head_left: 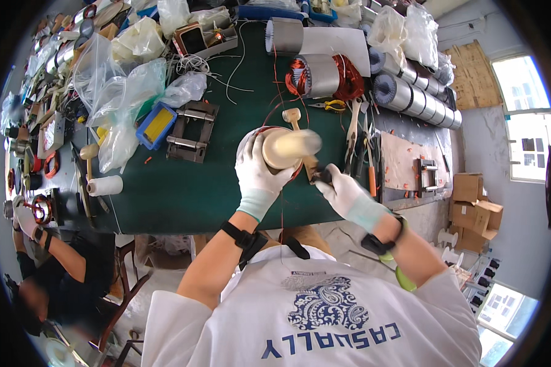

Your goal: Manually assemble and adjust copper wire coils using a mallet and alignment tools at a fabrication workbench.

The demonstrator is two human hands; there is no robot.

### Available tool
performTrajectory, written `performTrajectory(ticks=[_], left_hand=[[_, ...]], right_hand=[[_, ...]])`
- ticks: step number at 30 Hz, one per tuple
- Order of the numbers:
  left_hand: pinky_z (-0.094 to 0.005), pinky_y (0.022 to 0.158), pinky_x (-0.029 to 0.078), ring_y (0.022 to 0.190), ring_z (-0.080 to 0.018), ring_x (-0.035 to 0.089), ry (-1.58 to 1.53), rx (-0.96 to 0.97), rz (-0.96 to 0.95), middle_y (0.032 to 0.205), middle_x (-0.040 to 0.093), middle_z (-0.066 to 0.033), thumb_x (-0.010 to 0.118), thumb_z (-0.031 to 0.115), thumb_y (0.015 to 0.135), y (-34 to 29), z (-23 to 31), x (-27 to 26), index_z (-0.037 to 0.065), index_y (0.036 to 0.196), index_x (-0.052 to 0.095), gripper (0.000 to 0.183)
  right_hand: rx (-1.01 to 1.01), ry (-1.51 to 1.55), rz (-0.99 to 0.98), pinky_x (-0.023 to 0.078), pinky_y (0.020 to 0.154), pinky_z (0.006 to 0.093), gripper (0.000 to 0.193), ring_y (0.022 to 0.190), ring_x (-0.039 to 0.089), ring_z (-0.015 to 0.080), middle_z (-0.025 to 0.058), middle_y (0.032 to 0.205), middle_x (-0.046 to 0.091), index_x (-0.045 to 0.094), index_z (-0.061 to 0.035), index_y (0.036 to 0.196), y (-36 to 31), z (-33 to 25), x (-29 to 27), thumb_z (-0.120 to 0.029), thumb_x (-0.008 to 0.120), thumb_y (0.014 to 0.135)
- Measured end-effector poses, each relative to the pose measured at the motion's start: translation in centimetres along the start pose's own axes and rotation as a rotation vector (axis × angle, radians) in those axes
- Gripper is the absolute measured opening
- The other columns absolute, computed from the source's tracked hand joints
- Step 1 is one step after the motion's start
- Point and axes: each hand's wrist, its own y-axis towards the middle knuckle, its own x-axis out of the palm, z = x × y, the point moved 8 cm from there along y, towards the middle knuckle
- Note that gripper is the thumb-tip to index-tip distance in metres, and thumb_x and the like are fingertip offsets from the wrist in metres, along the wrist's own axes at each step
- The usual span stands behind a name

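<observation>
My left hand (255, 170), in a white glove, is closed around the side of a round stator edged with red copper wire (298, 172). Most of the stator is hidden behind the hand and a pale cylinder. That cylinder is smeared by motion and looks like the head of a mallet (297, 144), over the stator. My right hand (344, 191), also gloved, grips a black handle (323, 175) just to the right, apparently the same mallet's. A second mallet (292, 115) lies just beyond. Red wire runs from the stator across the table and down toward my lap.
Beyond lie a wound stator (318, 76), steel cores (404, 95) and yellow-handled pliers (330, 106). At left are a metal frame (193, 131), a blue tray (157, 126), plastic bags (125, 92) and a thread spool (105, 185). A co-worker's gloved hand (26, 217) holds another stator.
</observation>
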Motion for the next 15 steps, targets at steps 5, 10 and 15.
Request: performTrajectory(ticks=[5, 10, 15], left_hand=[[-0.0503, 0.112, 0.04, 0.132, -0.0408, 0.051, 0.016, 0.021, -0.046, 0.142, 0.053, -0.0227, 0.088, 0.032, 0.067, -0.3, -0.9, -0.9, 0.001, 0.145, 0.047, 0.093], [-0.0447, 0.107, 0.045, 0.122, -0.0341, 0.056, -0.14, -0.144, -0.03, 0.135, 0.055, -0.0209, 0.074, 0.021, 0.09, -4.3, -4.8, -3.6, -0.003, 0.143, 0.048, 0.063], [-0.0293, 0.083, 0.053, 0.091, -0.0143, 0.061, -1.099, -1.113, -0.656, 0.11, 0.063, -0.0066, 0.06, 0.024, 0.106, -12.4, -3.4, 1.6, 0.002, 0.135, 0.055, 0.037]], right_hand=[[0.481, 0.552, 0.106, 0.048, 0.063, 0.0326, 0.022, 0.066, 0.055, 0.0157, 0.0121, 0.075, 0.061, 0.06, 0.002, 0.102, 0.0, 5.0, 3.0, -0.019, 0.067, 0.099], [0.713, 0.4, 0.313, 0.049, 0.064, 0.0281, 0.026, 0.067, 0.058, 0.0114, 0.0033, 0.079, 0.063, 0.066, 0.0004, 0.112, -3.3, 14.8, 5.6, -0.015, 0.074, 0.093], [0.588, -0.193, 0.288, 0.051, 0.098, 0.0469, 0.047, 0.115, 0.06, 0.0384, 0.0206, 0.128, 0.059, 0.059, -0.0073, 0.131, -3.6, 19.0, 7.9, -0.014, 0.071, 0.086]])
